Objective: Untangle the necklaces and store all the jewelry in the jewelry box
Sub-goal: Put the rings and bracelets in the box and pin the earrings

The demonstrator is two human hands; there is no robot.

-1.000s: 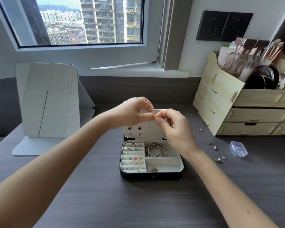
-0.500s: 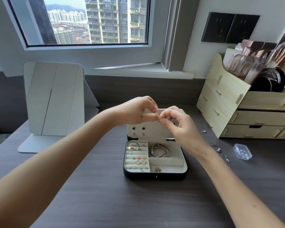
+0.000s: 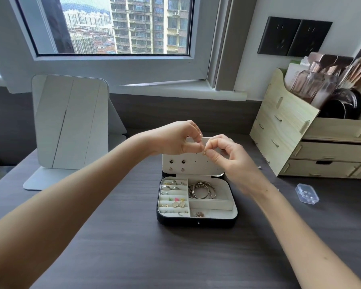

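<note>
The black jewelry box [image 3: 197, 222] lies open mid-desk, its white lid [image 3: 193, 165] standing up with several earrings pinned in its holes. Rings and small studs fill the left slots; bangles [image 3: 201, 190] lie in the right compartment. In front of the lid my left hand [image 3: 176, 138] and my right hand [image 3: 230, 159] meet fingertip to fingertip, both pinching a tiny gold earring [image 3: 204, 152]. My right forearm hides some of the loose jewelry on the desk to the right.
A white folding mirror [image 3: 70, 124] stands at the left. A wooden drawer organizer [image 3: 296, 138] with perfume and brushes sits at the right. A small clear plastic case [image 3: 306, 193] and a loose small jewelry piece [image 3: 258, 167] lie on the dark desk beside it.
Both hands stay pinched together in front of the lid, barely shifting. The camera view has drifted a little, so everything sits slightly further right in the frame.
</note>
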